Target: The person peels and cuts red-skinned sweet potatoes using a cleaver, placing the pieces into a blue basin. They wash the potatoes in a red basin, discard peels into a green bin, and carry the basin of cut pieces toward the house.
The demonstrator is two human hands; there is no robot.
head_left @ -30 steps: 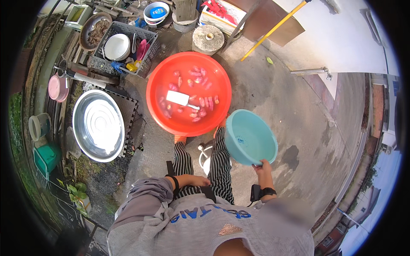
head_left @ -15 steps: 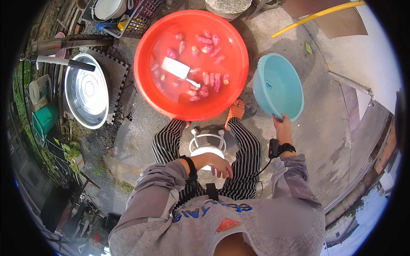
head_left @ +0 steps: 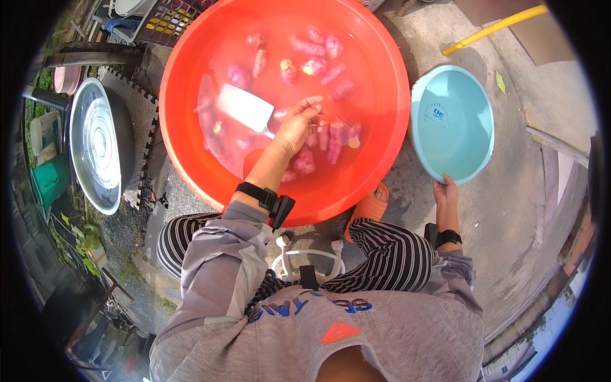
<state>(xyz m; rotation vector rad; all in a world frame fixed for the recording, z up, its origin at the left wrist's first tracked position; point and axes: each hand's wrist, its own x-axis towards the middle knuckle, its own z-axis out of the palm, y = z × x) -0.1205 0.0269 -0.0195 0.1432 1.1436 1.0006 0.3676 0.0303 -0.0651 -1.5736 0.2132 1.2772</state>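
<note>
A big red basin [head_left: 382, 134] of water stands on the ground in front of me, with several purple sweet potatoes [head_left: 315, 67] and a cleaver with a wide pale blade [head_left: 245, 107] lying in it. My left hand [head_left: 294, 126] reaches over the water, fingers loosely spread, right beside the cleaver's handle end and above the potatoes. My right hand [head_left: 445, 196] grips the near rim of a light blue basin [head_left: 453, 121] that rests on the concrete to the right of the red one.
A large steel basin [head_left: 95, 149] sits on a dark mat at the left, with a green container [head_left: 48, 181] and pink bowl [head_left: 67, 79] nearby. A yellow pole [head_left: 493, 27] lies at the top right. An orange sandal [head_left: 368, 210] touches the red basin's near rim.
I have bent closer to the basins. My left hand left my lap and reached into the red basin. The blue basin, held in the air before, now rests on the ground.
</note>
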